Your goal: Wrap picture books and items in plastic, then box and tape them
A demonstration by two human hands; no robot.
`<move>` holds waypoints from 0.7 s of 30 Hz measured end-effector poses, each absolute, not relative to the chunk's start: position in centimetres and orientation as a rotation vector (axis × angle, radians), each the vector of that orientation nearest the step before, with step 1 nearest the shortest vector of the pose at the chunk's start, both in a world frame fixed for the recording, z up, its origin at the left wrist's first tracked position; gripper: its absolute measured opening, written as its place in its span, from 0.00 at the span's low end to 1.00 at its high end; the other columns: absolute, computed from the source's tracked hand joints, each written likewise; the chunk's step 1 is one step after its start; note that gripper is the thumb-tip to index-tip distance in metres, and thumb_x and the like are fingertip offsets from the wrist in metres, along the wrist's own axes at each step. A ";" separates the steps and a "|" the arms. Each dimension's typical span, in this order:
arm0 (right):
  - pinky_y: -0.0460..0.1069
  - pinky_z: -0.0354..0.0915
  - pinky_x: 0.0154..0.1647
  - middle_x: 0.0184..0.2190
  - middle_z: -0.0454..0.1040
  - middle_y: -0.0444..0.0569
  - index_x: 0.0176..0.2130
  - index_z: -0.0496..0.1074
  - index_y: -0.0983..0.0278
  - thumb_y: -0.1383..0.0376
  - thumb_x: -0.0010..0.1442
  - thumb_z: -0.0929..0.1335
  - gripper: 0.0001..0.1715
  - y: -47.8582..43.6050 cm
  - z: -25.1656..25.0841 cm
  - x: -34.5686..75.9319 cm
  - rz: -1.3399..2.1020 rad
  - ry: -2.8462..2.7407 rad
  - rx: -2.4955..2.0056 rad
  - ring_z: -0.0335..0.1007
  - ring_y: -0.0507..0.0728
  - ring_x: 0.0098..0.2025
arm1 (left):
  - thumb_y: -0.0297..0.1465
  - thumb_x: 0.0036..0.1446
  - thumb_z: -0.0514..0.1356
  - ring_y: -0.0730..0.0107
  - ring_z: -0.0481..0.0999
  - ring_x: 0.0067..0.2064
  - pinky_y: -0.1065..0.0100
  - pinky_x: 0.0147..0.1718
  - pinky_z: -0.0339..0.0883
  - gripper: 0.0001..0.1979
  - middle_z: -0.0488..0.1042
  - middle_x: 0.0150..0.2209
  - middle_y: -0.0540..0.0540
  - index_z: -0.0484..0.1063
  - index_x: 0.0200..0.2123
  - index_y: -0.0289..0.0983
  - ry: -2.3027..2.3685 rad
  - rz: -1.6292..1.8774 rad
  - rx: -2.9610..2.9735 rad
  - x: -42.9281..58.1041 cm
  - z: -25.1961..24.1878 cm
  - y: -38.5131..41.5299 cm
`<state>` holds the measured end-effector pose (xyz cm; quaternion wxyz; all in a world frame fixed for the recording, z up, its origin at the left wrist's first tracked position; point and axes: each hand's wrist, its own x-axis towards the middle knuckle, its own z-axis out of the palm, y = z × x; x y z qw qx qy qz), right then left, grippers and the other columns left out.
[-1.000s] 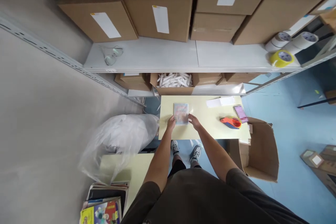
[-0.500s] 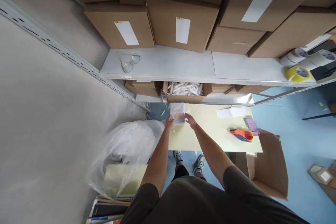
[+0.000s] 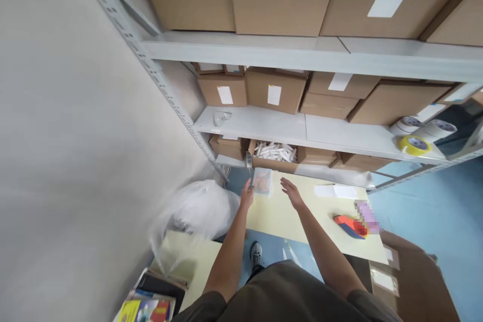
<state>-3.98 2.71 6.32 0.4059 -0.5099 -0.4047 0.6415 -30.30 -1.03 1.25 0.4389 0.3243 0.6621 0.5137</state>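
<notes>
The right hand (image 3: 292, 194) is empty — fingers spread, apart from the clear packet (image 3: 263, 181), at its 4 o'clock. The left hand (image 3: 247, 195) is at the packet's 8 o'clock, close to its edge; whether it grips cannot be told. The packet is at the 10 o'clock corner of the pale yellow table (image 3: 277, 215). Beyond, at the packet's 1 o'clock, a cardboard box (image 3: 274, 165) holds white pieces — papers (image 3: 335, 191) lie at 3 o'clock.

Pale grey wall (image 3: 75, 136), metal shelving (image 3: 245, 52), blue floor (image 3: 453, 198).
</notes>
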 end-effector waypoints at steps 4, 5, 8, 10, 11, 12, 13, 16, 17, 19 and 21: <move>0.69 0.66 0.70 0.69 0.72 0.56 0.60 0.81 0.52 0.38 0.53 0.77 0.41 -0.7 7.8 -1.1 1.620 -1.134 -1.186 0.68 0.74 0.71 | 0.35 0.59 0.68 0.46 0.64 0.75 0.46 0.72 0.59 0.30 0.69 0.72 0.37 0.75 0.65 0.42 1.695 1.379 0.850 -28.3 4.3 -7.3; 0.69 0.66 0.69 0.70 0.72 0.56 0.61 0.80 0.52 0.37 0.54 0.77 0.42 -1.6 8.0 -0.7 1.627 -1.151 -1.165 0.68 0.73 0.71 | 0.35 0.59 0.67 0.46 0.64 0.75 0.47 0.72 0.59 0.30 0.69 0.72 0.37 0.74 0.65 0.41 1.701 1.410 0.847 -27.7 4.8 -9.0; 0.69 0.66 0.69 0.71 0.71 0.55 0.64 0.78 0.51 0.37 0.56 0.75 0.42 -4.0 8.6 -0.3 1.674 -1.204 -1.109 0.68 0.73 0.71 | 0.37 0.61 0.68 0.45 0.64 0.75 0.48 0.71 0.62 0.31 0.69 0.72 0.37 0.73 0.66 0.42 1.743 1.478 0.760 -25.9 5.7 -14.4; 0.68 0.66 0.69 0.71 0.71 0.55 0.64 0.77 0.52 0.37 0.57 0.75 0.43 -5.7 9.1 -0.9 1.725 -1.257 -1.075 0.68 0.72 0.71 | 0.38 0.61 0.70 0.44 0.65 0.74 0.47 0.70 0.62 0.31 0.69 0.72 0.36 0.73 0.67 0.42 1.795 1.525 0.670 -24.8 6.3 -18.3; 0.67 0.66 0.69 0.71 0.70 0.56 0.65 0.77 0.53 0.38 0.57 0.75 0.43 -6.5 9.4 -1.5 1.754 -1.288 -1.056 0.67 0.72 0.71 | 0.38 0.61 0.70 0.44 0.65 0.75 0.47 0.71 0.62 0.31 0.69 0.72 0.36 0.73 0.67 0.42 1.823 1.558 0.629 -24.4 6.7 -20.3; 0.67 0.66 0.70 0.71 0.70 0.56 0.65 0.77 0.53 0.38 0.57 0.74 0.43 -7.5 9.8 -2.4 1.785 -1.322 -1.034 0.67 0.71 0.72 | 0.38 0.61 0.70 0.44 0.64 0.75 0.46 0.71 0.61 0.32 0.69 0.72 0.36 0.73 0.67 0.42 1.849 1.601 0.595 -24.1 7.1 -22.4; 0.67 0.66 0.70 0.71 0.70 0.56 0.66 0.76 0.54 0.39 0.58 0.74 0.43 -8.6 10.1 -3.4 1.818 -1.360 -1.006 0.67 0.71 0.72 | 0.38 0.61 0.70 0.45 0.64 0.75 0.46 0.71 0.61 0.32 0.69 0.72 0.36 0.73 0.68 0.42 1.872 1.639 0.562 -23.9 7.6 -24.5; 0.66 0.66 0.69 0.71 0.70 0.56 0.67 0.74 0.55 0.42 0.59 0.73 0.43 -12.7 10.9 -7.8 1.930 -1.502 -0.889 0.67 0.70 0.72 | 0.39 0.64 0.69 0.46 0.64 0.75 0.47 0.71 0.60 0.30 0.69 0.72 0.37 0.73 0.68 0.42 1.969 1.756 0.463 -24.5 8.9 -31.7; 0.65 0.66 0.69 0.71 0.70 0.56 0.68 0.74 0.55 0.43 0.60 0.73 0.43 -14.4 11.1 -9.7 1.969 -1.552 -0.843 0.67 0.69 0.72 | 0.39 0.65 0.68 0.47 0.64 0.75 0.47 0.71 0.60 0.30 0.68 0.73 0.38 0.73 0.68 0.42 2.004 1.791 0.429 -25.1 9.3 -34.4; 0.65 0.67 0.68 0.72 0.70 0.56 0.69 0.72 0.54 0.44 0.60 0.73 0.44 -18.3 11.4 -13.6 2.043 -1.641 -0.747 0.68 0.69 0.71 | 0.39 0.66 0.68 0.47 0.64 0.75 0.48 0.70 0.62 0.30 0.68 0.73 0.38 0.72 0.69 0.43 2.074 1.856 0.339 -26.2 9.8 -39.9; 0.65 0.67 0.68 0.72 0.69 0.55 0.70 0.71 0.53 0.45 0.60 0.73 0.44 -22.9 11.8 -17.3 2.111 -1.716 -0.644 0.69 0.68 0.70 | 0.39 0.67 0.67 0.48 0.64 0.75 0.48 0.70 0.62 0.30 0.68 0.73 0.38 0.71 0.70 0.43 2.126 1.920 0.243 -27.3 9.9 -45.6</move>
